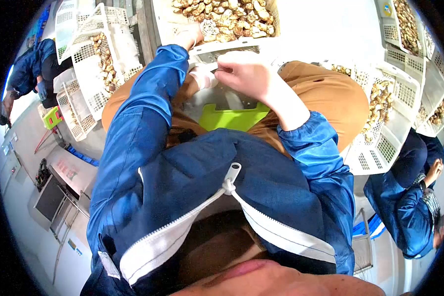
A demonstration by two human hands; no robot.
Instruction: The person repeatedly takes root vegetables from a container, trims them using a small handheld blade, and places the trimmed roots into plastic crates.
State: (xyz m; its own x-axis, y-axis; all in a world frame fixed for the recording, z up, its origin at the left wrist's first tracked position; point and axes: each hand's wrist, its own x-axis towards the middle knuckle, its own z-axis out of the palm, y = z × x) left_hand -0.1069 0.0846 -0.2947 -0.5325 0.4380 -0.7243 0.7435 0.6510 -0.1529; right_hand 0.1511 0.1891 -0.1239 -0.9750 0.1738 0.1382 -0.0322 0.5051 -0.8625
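Note:
In the head view my left hand point(188, 35) is at the near left corner of a white plastic crate point(237, 45). Glare washes out its fingers, so their pose is unclear. The crate holds many brown-and-cream mushroom-like pieces point(232, 19), with a small whitish clump point(209, 30) beside that hand. My right hand point(244, 71) is over my lap, just short of the crate's near edge, its fingers curled and pinched together. Whatever they may hold is too small or hidden to make out. Below it, between my knees, lies a bright green plastic piece point(232, 117).
White mesh crates with similar pieces stand at my left point(91, 54) and right point(387, 118). A person in blue point(34, 64) is at the far left, another point(404, 197) at the right. A yellow-green and red device point(52, 117) sits on the floor at left.

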